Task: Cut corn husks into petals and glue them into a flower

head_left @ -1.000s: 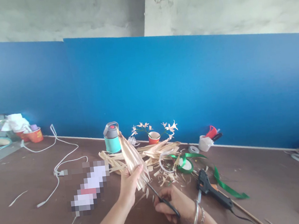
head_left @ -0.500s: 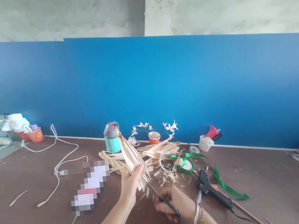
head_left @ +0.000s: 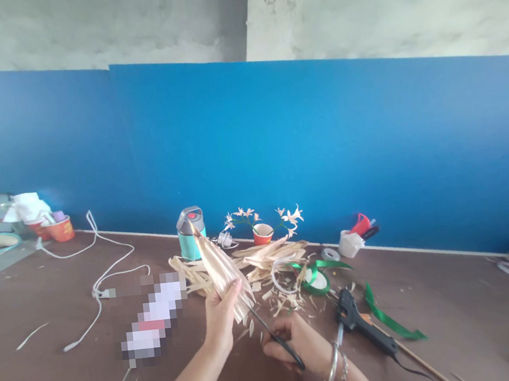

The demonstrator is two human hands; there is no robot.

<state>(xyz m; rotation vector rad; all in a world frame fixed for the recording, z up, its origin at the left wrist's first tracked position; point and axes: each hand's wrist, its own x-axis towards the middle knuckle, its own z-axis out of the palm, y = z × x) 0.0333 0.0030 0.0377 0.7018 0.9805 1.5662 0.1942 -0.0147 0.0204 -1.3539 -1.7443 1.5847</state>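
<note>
My left hand (head_left: 222, 315) pinches a dry, pale corn husk (head_left: 220, 265) near its lower, wider end, with the brown tip pointing up and to the left. In my right hand (head_left: 293, 344) are black-handled scissors (head_left: 280, 340), their blades reaching to the husk's lower edge beside my left thumb. How far the blades are apart is too small to tell. Behind the hands lies a pile of corn husks (head_left: 268, 259), with small husk scraps (head_left: 289, 302) strewn in front of it.
At the back stand a turquoise flask (head_left: 189, 243) and a paper cup (head_left: 263, 234) with husk flowers. To the right lie a green ribbon spool (head_left: 316, 282), a glue gun (head_left: 362, 321) and a white cup (head_left: 350, 244). A white cable (head_left: 96, 289) and a pixelated object (head_left: 154, 319) lie left.
The husk's upper tip has tilted a little to the left and down. Both hands stay nearly where they were, with the scissors still at the husk's lower edge.
</note>
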